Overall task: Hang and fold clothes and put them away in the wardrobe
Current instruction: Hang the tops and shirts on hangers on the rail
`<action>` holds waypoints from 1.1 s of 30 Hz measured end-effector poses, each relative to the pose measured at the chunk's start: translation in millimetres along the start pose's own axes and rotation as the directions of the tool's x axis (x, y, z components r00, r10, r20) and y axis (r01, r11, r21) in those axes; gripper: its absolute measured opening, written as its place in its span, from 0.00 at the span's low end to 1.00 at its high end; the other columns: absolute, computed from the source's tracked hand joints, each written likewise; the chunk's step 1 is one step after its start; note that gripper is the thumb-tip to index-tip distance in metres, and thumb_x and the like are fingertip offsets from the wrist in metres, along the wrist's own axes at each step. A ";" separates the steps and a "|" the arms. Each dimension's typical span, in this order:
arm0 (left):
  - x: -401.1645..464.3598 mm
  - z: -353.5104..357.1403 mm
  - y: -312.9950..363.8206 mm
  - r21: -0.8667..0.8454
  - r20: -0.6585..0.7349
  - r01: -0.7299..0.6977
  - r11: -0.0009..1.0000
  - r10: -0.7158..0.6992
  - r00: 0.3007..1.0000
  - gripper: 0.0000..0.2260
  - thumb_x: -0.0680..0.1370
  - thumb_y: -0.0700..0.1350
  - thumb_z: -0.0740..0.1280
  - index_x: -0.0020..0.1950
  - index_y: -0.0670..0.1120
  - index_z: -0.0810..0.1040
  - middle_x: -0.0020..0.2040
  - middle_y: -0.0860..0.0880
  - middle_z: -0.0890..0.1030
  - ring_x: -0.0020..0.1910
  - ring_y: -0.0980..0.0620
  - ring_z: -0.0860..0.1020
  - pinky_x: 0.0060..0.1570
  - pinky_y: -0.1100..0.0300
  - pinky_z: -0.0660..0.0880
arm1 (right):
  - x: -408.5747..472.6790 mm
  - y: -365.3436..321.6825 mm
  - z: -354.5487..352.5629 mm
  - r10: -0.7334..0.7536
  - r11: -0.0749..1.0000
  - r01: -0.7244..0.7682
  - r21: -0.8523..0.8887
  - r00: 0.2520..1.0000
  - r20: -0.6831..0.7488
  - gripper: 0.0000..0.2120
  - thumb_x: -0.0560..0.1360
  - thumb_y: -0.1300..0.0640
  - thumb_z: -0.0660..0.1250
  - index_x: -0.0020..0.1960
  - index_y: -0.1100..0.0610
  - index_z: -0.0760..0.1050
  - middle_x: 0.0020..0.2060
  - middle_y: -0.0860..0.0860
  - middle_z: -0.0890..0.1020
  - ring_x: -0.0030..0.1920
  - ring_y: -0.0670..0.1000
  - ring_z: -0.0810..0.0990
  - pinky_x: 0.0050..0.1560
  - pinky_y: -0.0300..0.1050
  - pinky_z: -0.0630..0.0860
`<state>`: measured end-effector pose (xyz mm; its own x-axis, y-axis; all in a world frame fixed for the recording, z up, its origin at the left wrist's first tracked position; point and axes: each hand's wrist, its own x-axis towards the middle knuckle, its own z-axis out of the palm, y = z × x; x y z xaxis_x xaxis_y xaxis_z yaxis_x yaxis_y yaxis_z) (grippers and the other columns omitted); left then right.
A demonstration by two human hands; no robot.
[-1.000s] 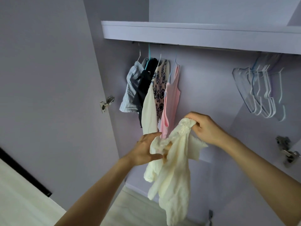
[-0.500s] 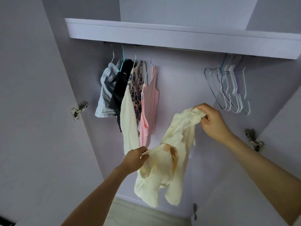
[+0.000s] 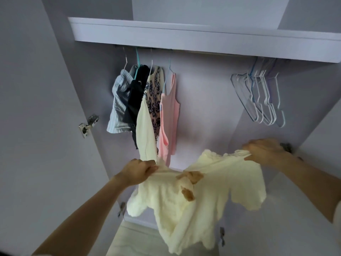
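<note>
A cream fluffy top (image 3: pixel 195 196) with brown patches near its neckline is stretched out in front of the open wardrobe. My left hand (image 3: pixel 137 171) grips its left shoulder and my right hand (image 3: pixel 265 151) grips its right shoulder, holding it spread wide. Its body and short sleeves hang down below my hands. Behind it, several garments hang on the rail at the left: a striped grey piece (image 3: pixel 120 100), a dark one (image 3: pixel 135 95), a patterned one (image 3: pixel 155 100), a cream one (image 3: pixel 145 130) and a pink top (image 3: pixel 169 117).
Several empty white hangers (image 3: pixel 263 97) hang bunched on the rail at the right. A lilac shelf (image 3: pixel 184 36) runs above the rail. Open wardrobe doors stand at both sides, with metal hinges (image 3: pixel 88 123) on the left. Pale floor (image 3: pixel 136 239) shows below.
My hands have pulled apart, the right one moving further right, so the crumpled cream top is now spread wide by its shoulders. The view has shifted slightly.
</note>
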<state>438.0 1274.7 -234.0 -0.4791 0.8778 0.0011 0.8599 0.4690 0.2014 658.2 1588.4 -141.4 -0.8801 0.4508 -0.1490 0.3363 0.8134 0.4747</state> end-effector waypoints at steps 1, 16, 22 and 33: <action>-2.3 -4.1 0.3 0.133 0.016 -0.061 0.989 0.059 0.998 0.29 0.78 0.63 0.42 0.47 0.46 0.75 0.40 0.44 0.81 0.41 0.45 0.79 0.47 0.59 0.68 | 0.3 -0.7 -0.1 0.032 0.999 -0.032 -0.001 0.999 -0.014 0.17 0.77 0.43 0.59 0.63 0.47 0.67 0.61 0.46 0.76 0.62 0.49 0.75 0.55 0.43 0.71; 8.1 -17.6 4.2 0.263 -0.081 0.499 0.826 -0.497 0.864 0.09 0.80 0.45 0.60 0.53 0.44 0.78 0.50 0.47 0.80 0.49 0.46 0.79 0.42 0.58 0.71 | 5.1 -30.6 1.0 0.236 0.969 -0.209 0.135 0.944 -0.229 0.16 0.76 0.61 0.57 0.64 0.53 0.64 0.52 0.50 0.81 0.54 0.55 0.80 0.42 0.44 0.72; 14.5 -37.1 13.6 -0.532 -0.183 0.329 0.780 -0.485 0.855 0.09 0.79 0.42 0.60 0.47 0.38 0.77 0.48 0.43 0.75 0.41 0.42 0.80 0.39 0.55 0.77 | 11.0 -35.3 6.3 0.399 0.612 -0.166 0.773 0.909 -0.120 0.07 0.72 0.66 0.59 0.46 0.56 0.71 0.42 0.58 0.81 0.45 0.58 0.78 0.43 0.46 0.72; 66.0 -85.9 87.8 -0.636 -0.332 -0.008 0.772 -0.264 0.906 0.08 0.78 0.43 0.62 0.39 0.48 0.67 0.35 0.48 0.76 0.31 0.45 0.77 0.37 0.55 0.73 | 24.3 -42.4 -26.8 0.408 0.393 -0.043 0.918 0.903 -0.133 0.05 0.72 0.68 0.59 0.44 0.63 0.72 0.40 0.57 0.78 0.42 0.54 0.75 0.38 0.42 0.66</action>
<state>466.7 1365.4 -132.1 -0.7191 0.6390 0.2732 0.5557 0.2927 0.7781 613.5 1555.1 -142.0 -0.7024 0.6901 0.1743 0.4776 0.6385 -0.6035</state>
